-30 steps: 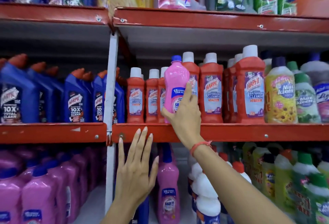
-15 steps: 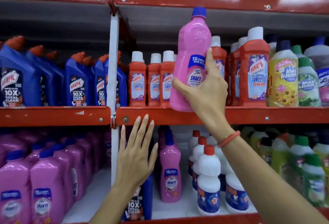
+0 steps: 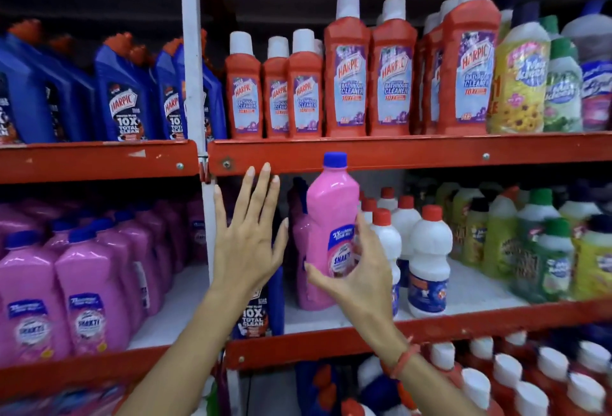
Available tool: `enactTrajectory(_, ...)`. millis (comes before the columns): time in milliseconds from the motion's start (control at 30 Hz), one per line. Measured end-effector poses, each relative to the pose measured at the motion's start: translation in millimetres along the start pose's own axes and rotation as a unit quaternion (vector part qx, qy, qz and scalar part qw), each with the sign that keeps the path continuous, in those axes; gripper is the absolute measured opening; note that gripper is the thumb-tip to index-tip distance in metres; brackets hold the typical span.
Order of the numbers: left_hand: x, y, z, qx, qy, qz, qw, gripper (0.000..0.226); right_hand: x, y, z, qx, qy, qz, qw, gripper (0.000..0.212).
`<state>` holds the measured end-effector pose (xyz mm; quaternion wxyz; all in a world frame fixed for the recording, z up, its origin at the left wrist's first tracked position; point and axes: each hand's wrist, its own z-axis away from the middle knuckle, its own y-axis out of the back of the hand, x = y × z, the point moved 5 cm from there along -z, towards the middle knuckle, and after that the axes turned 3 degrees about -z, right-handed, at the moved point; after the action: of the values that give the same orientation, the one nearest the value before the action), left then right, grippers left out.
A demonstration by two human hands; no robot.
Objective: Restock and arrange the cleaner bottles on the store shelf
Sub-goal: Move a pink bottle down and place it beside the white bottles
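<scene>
Progress: the task is under way, not complete. The right hand (image 3: 356, 275) grips a pink bottle (image 3: 332, 217) low on its body, fingers (image 3: 366, 233) wrapped round the label, holding it upright in front of the middle shelf (image 3: 430, 328). Whether its base already rests on the shelf cannot be told; the hand hides it. The left hand (image 3: 246, 243) holds nothing, fingers spread flat, their tips touching the lower edge of the upper shelf rail (image 3: 397, 152).

Stock standing: red bottles (image 3: 347, 84) fill the upper shelf. A block of matching pink bottles (image 3: 82, 283) stands in the left bay, beyond the white upright post (image 3: 205, 217). The held bottle probably belongs with those.

Clearances: the bottle's blue cap (image 3: 335, 159) overlaps the rail's front in this view, so headroom looks tight. White bottles (image 3: 427, 256) stand just beside it to the right, a blue bottle (image 3: 261, 309) to the left. Bare shelf floor shows beyond the white bottles.
</scene>
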<state>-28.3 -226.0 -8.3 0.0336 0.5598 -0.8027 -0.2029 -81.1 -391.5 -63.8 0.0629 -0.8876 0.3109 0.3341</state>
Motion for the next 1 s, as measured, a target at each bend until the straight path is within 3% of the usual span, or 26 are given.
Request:
enactTrajectory(333,-2.0,3.3,0.8,0.011,-0.006,0.015,1.0,0.06,57.4,-26.7,23.9,-0.037,-0.086,0.019,0.995,0.091)
enactTrajectory(767,20.6,-5.7,8.6,0.012,-0.032,0.015,0.999,0.062,89.0,-28.6,28.0,-0.096,-0.12,0.036,0.987,0.104)
enactTrajectory(900,44.2,-8.7,17.4,0.017,-0.017,0.038,0.999,0.059,92.5,-18.3,30.1,-0.17,-0.116,0.047,0.978,0.12)
enactTrajectory(1000,71.4,-9.1,23.4,0.034,-0.015,0.061,0.997,0.057,88.1,6.4,31.5,-0.237,-0.091,0.029,0.967,0.116)
